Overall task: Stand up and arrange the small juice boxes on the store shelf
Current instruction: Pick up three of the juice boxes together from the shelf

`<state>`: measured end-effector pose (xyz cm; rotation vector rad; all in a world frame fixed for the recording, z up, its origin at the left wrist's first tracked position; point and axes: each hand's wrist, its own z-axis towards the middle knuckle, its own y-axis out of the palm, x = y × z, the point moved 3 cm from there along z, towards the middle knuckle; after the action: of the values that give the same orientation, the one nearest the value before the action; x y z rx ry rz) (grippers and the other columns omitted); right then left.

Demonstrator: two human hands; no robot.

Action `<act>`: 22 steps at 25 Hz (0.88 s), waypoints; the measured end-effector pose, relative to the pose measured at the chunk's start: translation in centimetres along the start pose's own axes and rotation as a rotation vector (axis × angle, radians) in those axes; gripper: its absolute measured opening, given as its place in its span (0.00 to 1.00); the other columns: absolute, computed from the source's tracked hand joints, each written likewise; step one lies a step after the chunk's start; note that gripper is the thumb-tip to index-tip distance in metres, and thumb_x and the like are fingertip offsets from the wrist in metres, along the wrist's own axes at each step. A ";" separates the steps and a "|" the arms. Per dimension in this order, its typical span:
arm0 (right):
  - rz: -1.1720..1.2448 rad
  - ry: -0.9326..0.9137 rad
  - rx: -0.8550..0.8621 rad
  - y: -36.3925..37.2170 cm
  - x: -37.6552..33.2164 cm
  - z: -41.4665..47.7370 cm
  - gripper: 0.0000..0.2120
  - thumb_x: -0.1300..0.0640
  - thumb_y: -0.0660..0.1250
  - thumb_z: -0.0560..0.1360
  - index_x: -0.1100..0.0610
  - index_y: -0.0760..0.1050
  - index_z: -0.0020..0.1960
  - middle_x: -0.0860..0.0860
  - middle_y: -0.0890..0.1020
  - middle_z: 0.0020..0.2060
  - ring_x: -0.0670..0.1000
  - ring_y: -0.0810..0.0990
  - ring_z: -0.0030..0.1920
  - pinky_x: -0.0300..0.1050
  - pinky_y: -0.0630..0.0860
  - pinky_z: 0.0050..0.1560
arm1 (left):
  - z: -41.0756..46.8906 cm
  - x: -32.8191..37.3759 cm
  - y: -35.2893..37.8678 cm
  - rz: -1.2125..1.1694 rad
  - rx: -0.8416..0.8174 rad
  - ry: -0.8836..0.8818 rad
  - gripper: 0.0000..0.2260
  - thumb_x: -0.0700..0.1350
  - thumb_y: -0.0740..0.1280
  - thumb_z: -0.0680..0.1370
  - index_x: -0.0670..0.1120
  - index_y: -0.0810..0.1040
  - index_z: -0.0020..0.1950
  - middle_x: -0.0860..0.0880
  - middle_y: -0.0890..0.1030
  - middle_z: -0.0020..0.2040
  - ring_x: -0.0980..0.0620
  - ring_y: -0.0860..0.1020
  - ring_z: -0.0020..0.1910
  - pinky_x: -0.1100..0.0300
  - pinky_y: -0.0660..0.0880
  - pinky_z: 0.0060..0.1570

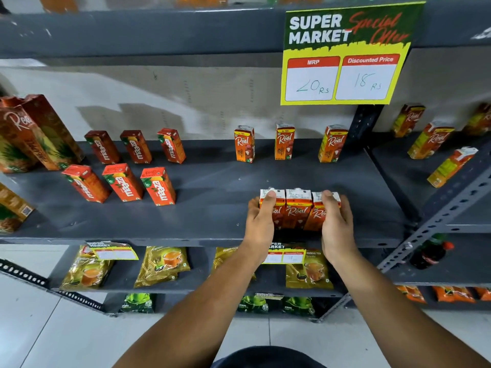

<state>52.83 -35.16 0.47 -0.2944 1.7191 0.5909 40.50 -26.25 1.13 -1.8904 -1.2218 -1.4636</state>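
**Front row of three nearly squared, back row already up**

Near the front edge of the grey metal shelf (207,208), I have three small Real juice boxes (297,208) standing upright, pressed side to side so they touch. My left hand (261,221) cups the outer face of the leftmost box, thumb laid up over its front toward the white folded top; my right hand (336,224) does the same on the rightmost. Each grip is partly closed, flat against the carton sides, squeezing the trio between them rather than wrapped round any single box.

By my reckoning the work is well along. Behind my trio, three more Real boxes (284,144) stand at the back of the shelf, well apart from each other. To the left, six small Maaza boxes (125,166) stand in two rows of three, evenly spaced. Nothing on this shelf lies flat. What seems left is spreading my three to match the spacing behind them; the boxes on the neighbouring shelf (435,144) at right look loosely placed too.

The cartons are slim rectangular bricks of glossy printed card, orange-red, with pale tops. The shelf is matte painted steel with a slotted-angle upright at right. A yellow-bordered offer sign (345,54) hangs above; shiny gold tea pouches (162,264) sit one shelf down.
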 end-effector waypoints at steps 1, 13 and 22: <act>0.013 -0.018 0.001 -0.2 -0.1 0.1 0.11 0.46 0.64 0.77 0.48 0.72 0.57 0.50 0.81 0.53 0.53 0.80 0.56 0.54 0.76 0.57 | -0.1 0.0 0.0 -0.001 0.001 0.002 0.22 0.63 0.60 0.76 0.54 0.66 0.64 0.47 0.76 0.60 0.50 0.76 0.57 0.51 0.72 0.60; -0.058 -0.075 -0.039 0.3 -0.3 0.7 0.18 0.42 0.62 0.75 0.49 0.70 0.61 0.50 0.81 0.54 0.54 0.81 0.57 0.51 0.77 0.55 | 0.1 0.4 0.7 0.019 0.014 0.032 0.21 0.62 0.58 0.77 0.52 0.64 0.65 0.46 0.75 0.60 0.51 0.76 0.57 0.55 0.72 0.56; -0.064 -0.045 -0.069 -0.2 0.1 0.8 0.16 0.45 0.60 0.79 0.50 0.68 0.64 0.50 0.80 0.53 0.52 0.80 0.55 0.48 0.77 0.50 | -0.7 0.2 0.6 0.013 -0.001 0.007 0.19 0.61 0.58 0.78 0.53 0.64 0.63 0.47 0.75 0.60 0.53 0.76 0.54 0.63 0.72 0.44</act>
<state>53.57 -34.84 0.21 -0.3814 1.6423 0.6061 40.64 -27.08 1.64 -1.8893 -1.2034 -1.4630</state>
